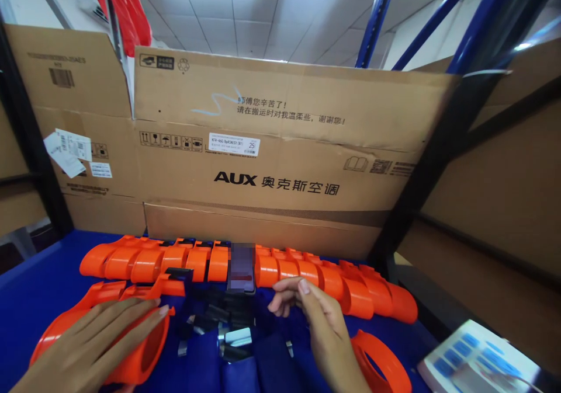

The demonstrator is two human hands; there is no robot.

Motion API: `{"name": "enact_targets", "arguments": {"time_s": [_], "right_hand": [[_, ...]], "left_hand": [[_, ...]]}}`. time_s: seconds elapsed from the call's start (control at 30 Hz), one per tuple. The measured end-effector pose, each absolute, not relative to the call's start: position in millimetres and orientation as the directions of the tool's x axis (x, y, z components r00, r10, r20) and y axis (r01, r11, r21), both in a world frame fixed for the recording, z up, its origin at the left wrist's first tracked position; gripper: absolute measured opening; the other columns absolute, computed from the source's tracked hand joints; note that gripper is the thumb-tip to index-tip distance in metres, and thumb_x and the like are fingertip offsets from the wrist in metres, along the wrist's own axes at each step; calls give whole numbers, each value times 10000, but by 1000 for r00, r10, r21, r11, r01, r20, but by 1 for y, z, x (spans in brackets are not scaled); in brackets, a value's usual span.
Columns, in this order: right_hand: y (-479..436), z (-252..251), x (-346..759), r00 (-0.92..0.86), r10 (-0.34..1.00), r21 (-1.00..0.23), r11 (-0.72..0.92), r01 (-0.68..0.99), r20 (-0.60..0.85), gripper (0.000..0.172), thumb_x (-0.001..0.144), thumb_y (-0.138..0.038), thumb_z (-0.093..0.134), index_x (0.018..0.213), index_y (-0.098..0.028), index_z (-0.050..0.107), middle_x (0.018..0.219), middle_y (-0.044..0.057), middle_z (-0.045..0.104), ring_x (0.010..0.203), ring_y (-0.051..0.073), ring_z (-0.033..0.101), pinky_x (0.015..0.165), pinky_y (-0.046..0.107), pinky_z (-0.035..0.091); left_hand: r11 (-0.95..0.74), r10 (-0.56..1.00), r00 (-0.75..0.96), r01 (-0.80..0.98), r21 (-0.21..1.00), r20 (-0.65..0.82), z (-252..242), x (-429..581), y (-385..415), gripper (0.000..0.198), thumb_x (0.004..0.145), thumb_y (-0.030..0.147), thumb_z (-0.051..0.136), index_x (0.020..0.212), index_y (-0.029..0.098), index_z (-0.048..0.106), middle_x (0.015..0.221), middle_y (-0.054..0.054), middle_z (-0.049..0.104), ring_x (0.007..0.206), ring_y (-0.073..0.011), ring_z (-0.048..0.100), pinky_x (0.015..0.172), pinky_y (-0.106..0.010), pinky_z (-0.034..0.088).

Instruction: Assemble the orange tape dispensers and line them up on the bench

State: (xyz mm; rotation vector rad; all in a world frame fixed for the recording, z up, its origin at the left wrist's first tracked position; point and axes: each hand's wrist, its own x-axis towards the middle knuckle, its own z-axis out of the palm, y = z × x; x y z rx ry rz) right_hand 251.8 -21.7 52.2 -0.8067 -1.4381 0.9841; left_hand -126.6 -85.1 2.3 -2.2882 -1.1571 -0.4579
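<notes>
My left hand lies flat with its fingers stretched over an orange plastic shell at the lower left, resting on it. My right hand hovers at the centre with its fingers curled into a loose pinch; what they hold, if anything, I cannot make out. A pile of small black and silver metal clips lies between the hands on the blue cloth. A phone leans against a long row of orange shells just beyond my right fingers.
A large AUX cardboard box stands as a wall behind the row. Another orange shell lies by my right wrist. A white keypad device sits at the lower right. Blue rack posts rise at the right.
</notes>
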Motion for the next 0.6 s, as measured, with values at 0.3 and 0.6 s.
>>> {"name": "enact_targets", "arguments": {"time_s": [0.3,0.6], "right_hand": [[-22,49,253,-101,894,-900,434,-39,436,390,1020,-465,480,898,-173,708,691,51,710,628,179,611,625,294,472],[-23,50,254,-123,890,-898,440,-22,439,399,1017,-476,484,882,-174,708,672,44,697,626,175,607,605,286,465]], "left_hand": [[-498,716,552,833,-240,427,-10,-126,-76,852,760,200,664,1541,376,374,1531,-32,538,1315,-354,583,1063,-481,482],[-471,725,418,881,-50,547,-8,-122,-79,764,740,250,682,1457,429,488,1478,-2,602,1303,-361,583,1120,-548,408]]}}
